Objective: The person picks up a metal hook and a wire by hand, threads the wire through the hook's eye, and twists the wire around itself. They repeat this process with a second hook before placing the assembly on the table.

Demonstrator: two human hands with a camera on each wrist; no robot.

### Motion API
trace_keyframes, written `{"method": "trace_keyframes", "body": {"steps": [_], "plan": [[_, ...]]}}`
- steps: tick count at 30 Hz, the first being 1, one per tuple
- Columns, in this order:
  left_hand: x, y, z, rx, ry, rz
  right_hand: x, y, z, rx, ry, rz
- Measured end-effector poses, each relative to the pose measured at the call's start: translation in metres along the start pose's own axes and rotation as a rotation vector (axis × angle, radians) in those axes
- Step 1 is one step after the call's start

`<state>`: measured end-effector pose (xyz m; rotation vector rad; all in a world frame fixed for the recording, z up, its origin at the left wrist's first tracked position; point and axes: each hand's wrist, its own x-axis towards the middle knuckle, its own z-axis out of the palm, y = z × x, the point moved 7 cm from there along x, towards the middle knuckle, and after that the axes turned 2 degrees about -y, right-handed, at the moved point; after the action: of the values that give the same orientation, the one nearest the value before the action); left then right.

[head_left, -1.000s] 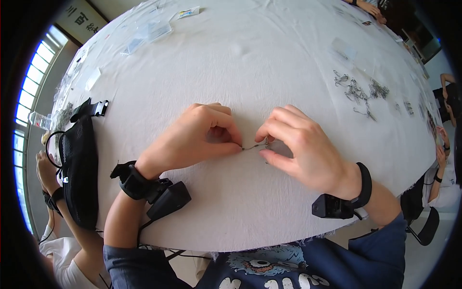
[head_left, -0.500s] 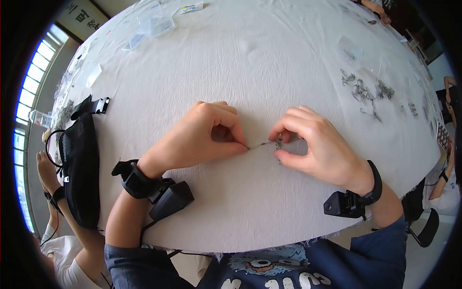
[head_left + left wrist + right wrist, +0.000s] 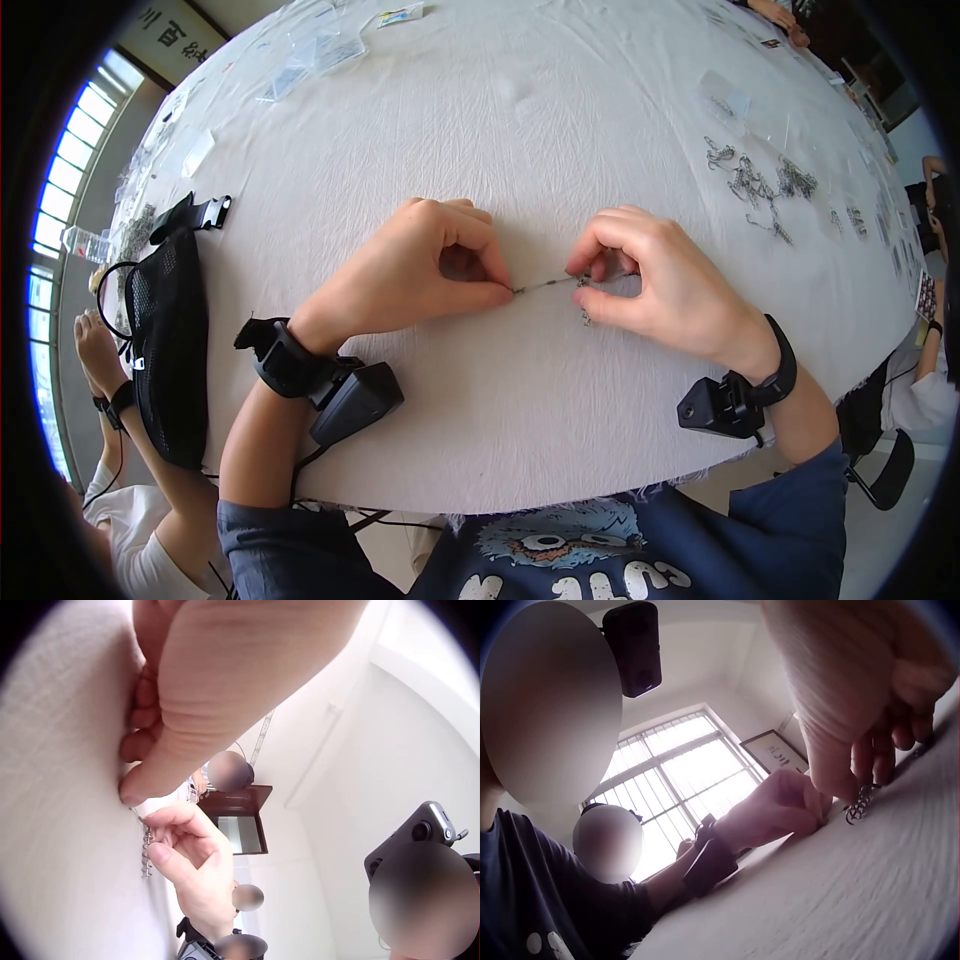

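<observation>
Over the white cloth, a thin dark metal strand (image 3: 548, 283) runs nearly straight between my two hands. My left hand (image 3: 415, 265) pinches its left end between thumb and index finger. The right hand (image 3: 665, 285) holds the other end with bent fingers and thumb. From the right fingertips hangs a short bunch of curly silver metal links (image 3: 859, 805), close over the cloth in the right wrist view. Seen from the left wrist, these links (image 3: 146, 853) look like a coiled row below the right fingers. The strand's very ends are hidden by my fingertips.
Tangled metal pieces (image 3: 755, 185) lie on the cloth at the right, near a clear plastic tray (image 3: 725, 100). A black mesh bag (image 3: 168, 345) lies at the left edge. Farther back are clear plastic boxes (image 3: 315, 55) and a small packet (image 3: 400, 14). Other people sit around the table.
The right hand has moved away to the right, widening the gap between my hands. More of the strand shows between them, and it is straighter. Both hands keep their pinch.
</observation>
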<state>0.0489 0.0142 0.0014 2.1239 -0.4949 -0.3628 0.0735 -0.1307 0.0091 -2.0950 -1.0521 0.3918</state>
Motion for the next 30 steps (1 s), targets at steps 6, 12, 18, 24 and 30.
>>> {"method": "trace_keyframes", "body": {"steps": [6,12,18,24,30], "plan": [[0.0,0.002,0.0,0.031,0.011,0.025,0.0,0.0,-0.001,-0.011,-0.015,-0.003],[0.0,0.004,0.0,0.045,0.013,0.004,0.0,0.002,0.0,-0.007,-0.029,-0.019],[-0.001,0.005,0.0,0.063,0.025,0.017,0.001,0.001,0.0,-0.014,-0.039,0.004],[-0.001,0.006,-0.001,0.071,0.048,0.018,0.002,-0.005,0.002,-0.036,-0.011,-0.054],[-0.002,0.007,-0.001,0.108,0.086,0.072,0.005,-0.015,0.007,-0.192,0.032,-0.198]]}}
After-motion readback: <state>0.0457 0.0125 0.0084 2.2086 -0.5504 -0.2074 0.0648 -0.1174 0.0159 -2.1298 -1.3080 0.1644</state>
